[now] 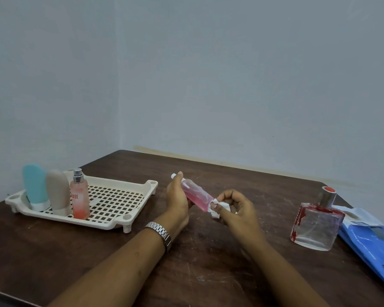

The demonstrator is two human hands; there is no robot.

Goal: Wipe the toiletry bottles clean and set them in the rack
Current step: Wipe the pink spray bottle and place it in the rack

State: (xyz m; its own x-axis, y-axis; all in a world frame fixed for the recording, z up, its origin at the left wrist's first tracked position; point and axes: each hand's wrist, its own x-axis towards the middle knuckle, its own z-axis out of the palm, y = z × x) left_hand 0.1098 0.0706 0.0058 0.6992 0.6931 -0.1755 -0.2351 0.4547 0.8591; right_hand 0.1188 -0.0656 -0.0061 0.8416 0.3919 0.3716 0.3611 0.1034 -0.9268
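Observation:
My left hand (176, 196) grips a small clear bottle of pink liquid (195, 194) near its white cap, holding it tilted above the table. My right hand (235, 207) pinches a white wipe (217, 210) against the bottle's lower end. The cream perforated rack (118, 202) sits at the left with three bottles standing in it: a teal one (34, 187), a beige one (58, 192) and a pink spray bottle (80, 196). A square glass perfume bottle with red streaks (316, 224) stands on the table at the right.
A blue wipes packet (372, 240) with its flap open lies at the table's right edge. The dark wooden table (208, 262) meets a grey wall behind. A metal watch (161, 232) is on my left wrist.

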